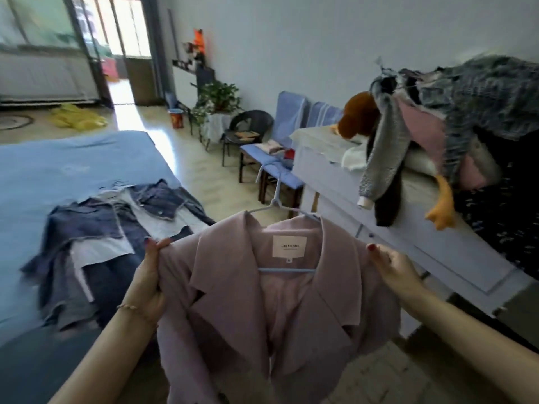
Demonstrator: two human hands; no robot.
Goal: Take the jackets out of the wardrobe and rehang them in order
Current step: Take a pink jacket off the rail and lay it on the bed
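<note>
pink jacket (262, 301) | pale-blue hanger (280, 211) | blue denim jackets (116, 228) | blue bedsheet (58, 170)

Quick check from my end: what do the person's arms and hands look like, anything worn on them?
Both forearms are bare, with no sleeves in view. The left hand has a thin gold-toned chain bracelet at the wrist. Red nail polish shows on the left hand and on the right hand. No gloves, watch or rings are visible.

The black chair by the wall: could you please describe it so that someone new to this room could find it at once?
Follow the white wall down from the doorway to the leafy potted plant on its small stand. The black chair stands just right of that plant, on the tiled floor. Its rounded dark back sets it apart from the blue-cushioned bench beside it.
</note>
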